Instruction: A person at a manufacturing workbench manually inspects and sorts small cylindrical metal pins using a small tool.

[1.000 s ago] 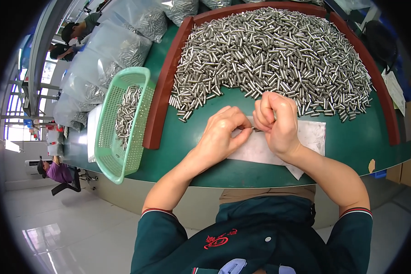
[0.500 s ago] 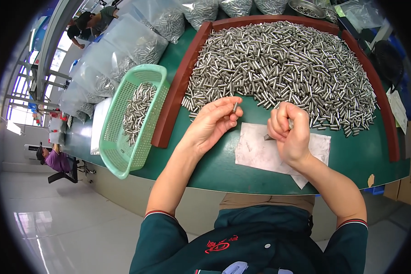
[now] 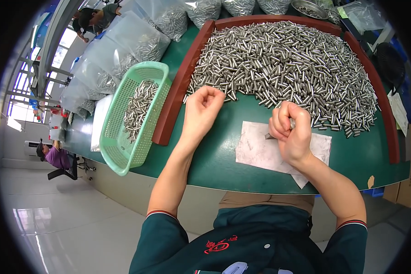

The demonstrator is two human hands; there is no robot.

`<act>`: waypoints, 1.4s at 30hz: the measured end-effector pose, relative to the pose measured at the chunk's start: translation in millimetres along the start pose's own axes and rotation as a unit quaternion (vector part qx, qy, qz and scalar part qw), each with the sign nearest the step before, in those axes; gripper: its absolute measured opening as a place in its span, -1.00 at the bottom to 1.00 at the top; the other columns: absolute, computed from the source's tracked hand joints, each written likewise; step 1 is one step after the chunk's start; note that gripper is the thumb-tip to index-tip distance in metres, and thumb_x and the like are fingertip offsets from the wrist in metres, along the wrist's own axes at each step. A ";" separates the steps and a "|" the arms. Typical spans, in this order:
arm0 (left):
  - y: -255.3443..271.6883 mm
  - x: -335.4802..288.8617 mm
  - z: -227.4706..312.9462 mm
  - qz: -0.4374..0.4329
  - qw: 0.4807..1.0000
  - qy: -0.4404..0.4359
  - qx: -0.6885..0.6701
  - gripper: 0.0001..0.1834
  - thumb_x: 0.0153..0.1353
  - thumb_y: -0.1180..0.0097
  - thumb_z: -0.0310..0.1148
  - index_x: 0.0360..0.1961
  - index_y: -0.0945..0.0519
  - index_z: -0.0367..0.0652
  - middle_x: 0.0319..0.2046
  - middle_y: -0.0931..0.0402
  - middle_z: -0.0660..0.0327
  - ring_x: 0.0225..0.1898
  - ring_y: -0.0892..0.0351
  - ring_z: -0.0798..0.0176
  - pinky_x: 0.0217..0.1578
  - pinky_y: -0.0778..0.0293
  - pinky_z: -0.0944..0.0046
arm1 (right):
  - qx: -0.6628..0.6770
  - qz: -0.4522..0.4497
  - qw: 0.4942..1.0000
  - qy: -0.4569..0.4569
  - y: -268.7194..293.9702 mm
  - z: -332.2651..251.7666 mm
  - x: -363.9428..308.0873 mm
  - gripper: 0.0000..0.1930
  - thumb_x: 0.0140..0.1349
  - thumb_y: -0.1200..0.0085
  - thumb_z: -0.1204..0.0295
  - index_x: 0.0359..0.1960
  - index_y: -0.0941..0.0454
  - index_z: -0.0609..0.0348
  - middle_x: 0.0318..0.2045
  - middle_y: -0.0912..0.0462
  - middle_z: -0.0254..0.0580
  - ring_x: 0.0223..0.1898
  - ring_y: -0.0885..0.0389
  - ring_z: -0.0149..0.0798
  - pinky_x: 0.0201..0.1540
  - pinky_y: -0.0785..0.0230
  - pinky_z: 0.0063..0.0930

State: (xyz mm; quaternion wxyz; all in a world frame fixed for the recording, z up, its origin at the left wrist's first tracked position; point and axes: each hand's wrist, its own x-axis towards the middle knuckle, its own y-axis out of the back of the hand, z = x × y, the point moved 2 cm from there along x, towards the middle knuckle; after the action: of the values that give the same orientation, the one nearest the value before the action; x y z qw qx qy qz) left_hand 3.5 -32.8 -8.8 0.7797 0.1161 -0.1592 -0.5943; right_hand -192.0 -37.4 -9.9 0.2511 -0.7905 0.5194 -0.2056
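Looking down through the head view, I see a green table [image 3: 214,157] edged on 3 sides by a red-brown rail [image 3: 182,84], with a glossy pale floor [image 3: 77,223] and a seated person in purple [image 3: 58,157] at left. Short, shiny silver pins [image 3: 283,68] lie heaped inside the rail; more fill part of the mint-green perforated basket [image 3: 148,130]. My left grip [image 3: 202,109] curls by the heap's near-left edge; I cannot tell whether it holds a pin. My right grip [image 3: 292,134] clenches a grey piece [image 3: 270,136] above the stained white cloth [image 3: 258,148].
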 end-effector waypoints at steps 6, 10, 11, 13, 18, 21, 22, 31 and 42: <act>-15.8 -5.6 5.5 0.006 0.932 -0.168 0.321 -0.84 -0.09 -0.18 -0.42 -0.49 -0.51 -0.26 -0.63 -0.47 0.05 -0.58 -0.47 -0.02 -0.56 -0.34 0.13 | 0.000 0.005 1.000 -0.002 -1.3 -2.0 0.1 -0.67 0.14 0.38 0.36 -0.78 -0.07 0.13 -0.83 -0.05 -0.41 -0.77 0.07 -0.54 -0.72 0.20 -0.63; -14.7 -4.2 -0.3 -0.006 0.929 -0.167 0.330 -0.85 -0.08 -0.16 -0.42 -0.49 -0.50 -0.27 -0.61 -0.47 0.02 -0.56 -0.46 -0.07 -0.56 -0.34 0.11 | 0.004 0.009 1.000 0.001 -0.9 0.2 0.7 -0.66 0.15 0.38 0.35 -0.78 -0.07 0.13 -0.83 -0.05 -0.41 -0.78 0.07 -0.54 -0.72 0.20 -0.63; -14.2 -4.9 1.2 0.003 0.930 -0.187 0.316 -0.86 -0.05 -0.15 -0.42 -0.50 -0.49 -0.27 -0.65 -0.46 0.06 -0.61 -0.45 0.01 -0.59 -0.33 0.16 | 0.003 0.008 1.000 0.003 -0.5 0.2 1.0 -0.66 0.15 0.38 0.35 -0.78 -0.07 0.13 -0.83 -0.05 -0.41 -0.78 0.07 -0.54 -0.72 0.20 -0.63; -14.0 -6.6 4.1 0.013 0.931 -0.208 0.300 -0.85 -0.03 -0.14 -0.41 -0.52 -0.48 -0.27 -0.69 -0.44 0.10 -0.65 -0.45 0.10 -0.61 -0.32 0.20 | 0.003 0.012 1.000 0.001 0.1 0.3 1.2 -0.66 0.15 0.38 0.35 -0.79 -0.07 0.12 -0.84 -0.05 -0.41 -0.78 0.07 -0.55 -0.73 0.21 -0.63; -7.7 -2.9 -4.7 -0.161 0.897 0.154 -0.383 -0.87 0.15 0.00 -0.37 -0.44 -0.42 -0.20 -0.60 -0.43 0.27 -0.75 0.00 0.60 -0.72 0.06 0.55 | 0.011 0.016 1.000 0.000 -0.4 -0.8 1.0 -0.66 0.15 0.38 0.35 -0.79 -0.07 0.12 -0.85 -0.05 -0.41 -0.79 0.08 -0.55 -0.74 0.21 -0.64; -9.2 -4.6 -3.8 -0.170 0.884 0.198 -0.387 -0.87 0.17 0.03 -0.37 -0.48 -0.40 -0.16 -0.61 -0.39 0.28 -0.76 0.05 0.61 -0.71 0.07 0.56 | 0.017 0.020 1.000 -0.004 1.1 -0.8 1.4 -0.66 0.15 0.38 0.34 -0.78 -0.08 0.12 -0.84 -0.05 -0.41 -0.79 0.08 -0.55 -0.74 0.21 -0.64; -9.5 -4.8 -3.4 -0.183 0.877 0.206 -0.393 -0.92 0.15 0.01 -0.41 -0.43 -0.43 -0.18 -0.55 -0.44 0.26 -0.75 0.02 0.61 -0.70 0.04 0.57 | 0.021 0.022 0.999 -0.009 1.3 -0.9 1.9 -0.66 0.16 0.38 0.34 -0.78 -0.08 0.12 -0.84 -0.05 -0.41 -0.79 0.08 -0.55 -0.74 0.20 -0.64; -12.7 -6.7 -2.6 -0.226 0.881 0.195 -0.368 -0.76 0.13 0.03 -0.49 -0.14 -0.46 -0.27 -0.44 -0.47 0.26 -0.70 -0.04 0.61 -0.66 -0.02 0.59 | 0.031 0.028 0.999 -0.017 1.5 -1.4 3.6 -0.66 0.16 0.38 0.34 -0.78 -0.08 0.12 -0.84 -0.05 -0.42 -0.79 0.07 -0.55 -0.75 0.20 -0.64; -14.0 -10.4 1.4 -0.230 0.885 0.190 -0.356 -0.78 0.14 0.04 -0.49 -0.16 -0.47 -0.26 -0.43 -0.47 0.25 -0.68 -0.06 0.60 -0.64 -0.04 0.57 | 0.033 0.032 0.999 -0.019 2.5 0.7 1.9 -0.66 0.16 0.39 0.34 -0.78 -0.09 0.12 -0.85 -0.05 -0.42 -0.80 0.08 -0.55 -0.75 0.20 -0.64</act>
State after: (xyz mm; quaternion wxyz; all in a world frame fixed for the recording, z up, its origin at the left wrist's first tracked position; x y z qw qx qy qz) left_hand -12.0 -26.5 -13.8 0.6253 -0.0257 0.2455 -0.7404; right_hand -192.7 -39.9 -11.8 0.2939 -0.7685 0.5323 -0.1993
